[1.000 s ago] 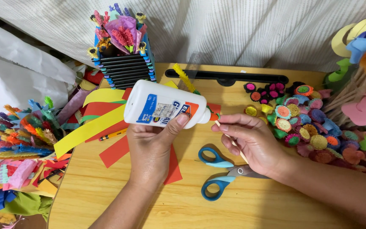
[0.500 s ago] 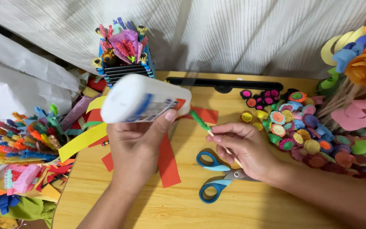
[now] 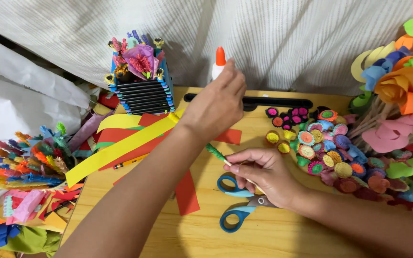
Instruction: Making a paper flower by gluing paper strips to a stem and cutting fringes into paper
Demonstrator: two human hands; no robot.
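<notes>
Tabletop (image 3: 283, 239): pale wood, spread with paper craft pieces from edge to edge.
Paper flowers (image 3: 397, 91): large orange, blue, green and pink blooms on sticks, bunched at the far right.
Striped holder (image 3: 144, 91): a blue and black box at the far left, stuffed with small paper blossoms.
Paper strips (image 3: 120, 145): long yellow and red strips lying left of centre, under the left forearm.
Left hand (image 3: 216, 107): reached to the far side, fingers closed around the glue bottle.
Right hand (image 3: 261, 174): resting over the scissors, thumb and fingers pinching the stick.
Glue bottle (image 3: 219, 64): white with an orange cap, upright at the far edge, gripped by the left hand.
Scissors (image 3: 237, 205): blue handled, flat on the tabletop near the middle.
Rolled discs (image 3: 319, 145): small multicoloured coils clustered right of centre.
Stick (image 3: 218, 155): thin, with a green fringed tip pointing left.
</notes>
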